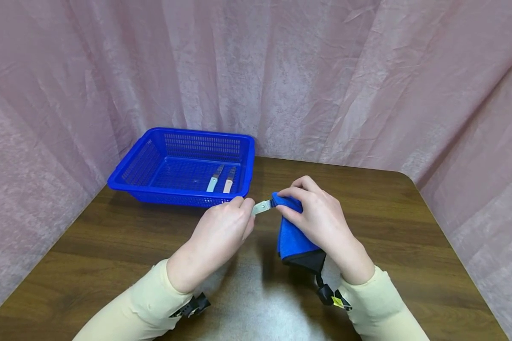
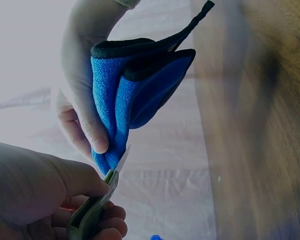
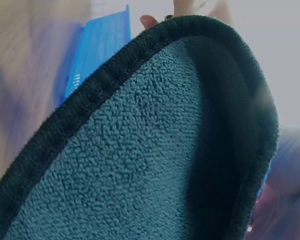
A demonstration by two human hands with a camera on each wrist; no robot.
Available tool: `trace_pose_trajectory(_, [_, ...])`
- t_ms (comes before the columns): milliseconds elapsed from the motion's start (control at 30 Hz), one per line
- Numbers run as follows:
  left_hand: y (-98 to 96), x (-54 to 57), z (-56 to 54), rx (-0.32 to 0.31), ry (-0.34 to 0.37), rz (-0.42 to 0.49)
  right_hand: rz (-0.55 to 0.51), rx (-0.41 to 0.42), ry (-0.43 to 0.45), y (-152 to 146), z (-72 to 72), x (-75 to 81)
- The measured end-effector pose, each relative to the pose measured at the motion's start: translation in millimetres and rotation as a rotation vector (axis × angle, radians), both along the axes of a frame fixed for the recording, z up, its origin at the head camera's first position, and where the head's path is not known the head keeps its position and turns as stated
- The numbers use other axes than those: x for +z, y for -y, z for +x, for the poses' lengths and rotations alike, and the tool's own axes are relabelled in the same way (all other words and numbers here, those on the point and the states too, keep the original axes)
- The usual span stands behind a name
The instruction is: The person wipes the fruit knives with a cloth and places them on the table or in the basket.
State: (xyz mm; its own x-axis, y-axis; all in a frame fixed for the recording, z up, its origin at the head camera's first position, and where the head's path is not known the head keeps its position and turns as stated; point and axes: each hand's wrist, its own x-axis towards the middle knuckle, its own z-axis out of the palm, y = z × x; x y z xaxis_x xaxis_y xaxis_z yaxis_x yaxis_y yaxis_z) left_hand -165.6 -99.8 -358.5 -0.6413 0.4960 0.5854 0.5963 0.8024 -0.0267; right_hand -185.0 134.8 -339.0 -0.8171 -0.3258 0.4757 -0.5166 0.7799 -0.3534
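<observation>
My left hand (image 1: 226, 222) grips the pale green handle of a small folding knife (image 1: 262, 207), whose blade points right. In the left wrist view the handle (image 2: 92, 212) lies between thumb and curled fingers. A blue cloth (image 1: 296, 234) with dark edging is folded over by my right hand (image 1: 320, 213), which pinches it against the blade between thumb and fingers. The cloth hangs down below that hand, and most of the blade is hidden in its fold. Up close in the right wrist view, the cloth's grey-green underside (image 3: 120, 165) covers most of the scene.
A blue plastic basket (image 1: 181, 193) stands at the back left of the wooden table (image 1: 388, 227). Inside lie two small knives, one with a light blue handle (image 1: 212, 184) and one with a pinkish handle (image 1: 228, 185). A pink curtain (image 1: 303, 85) hangs behind.
</observation>
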Motion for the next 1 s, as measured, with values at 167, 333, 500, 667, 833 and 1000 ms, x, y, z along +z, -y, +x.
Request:
trace_pose_trajectory(167, [0.8, 0.4, 0.2, 0.000, -0.011, 0.005, -0.005, -0.010, 0.008, -3.1, -1.0, 1.7])
trace_pose_trajectory(333, [0.9, 1.2, 0.0, 0.000, -0.020, 0.008, -0.008, -0.027, 0.031, -6.5, -1.9, 3.1])
trace_pose_trajectory(500, [0.9, 2.4, -0.1, 0.002, -0.013, 0.011, -0.005, -0.044, 0.045, -10.6, -4.2, 3.6])
trace_pose_trajectory(667, [1.8, 3.5, 0.4, 0.002, -0.020, 0.014, -0.007, -0.056, 0.061, -13.5, -5.5, 5.1])
trace_pose_trajectory(833, [2.6, 4.5, 0.4, -0.002, -0.021, 0.016, -0.007, -0.072, 0.078, -16.1, -6.6, 6.6])
trace_pose_trajectory(1000, [3.3, 5.5, 0.7, -0.002, -0.019, 0.027, -0.003, -0.088, 0.087, -18.6, -7.7, 7.7])
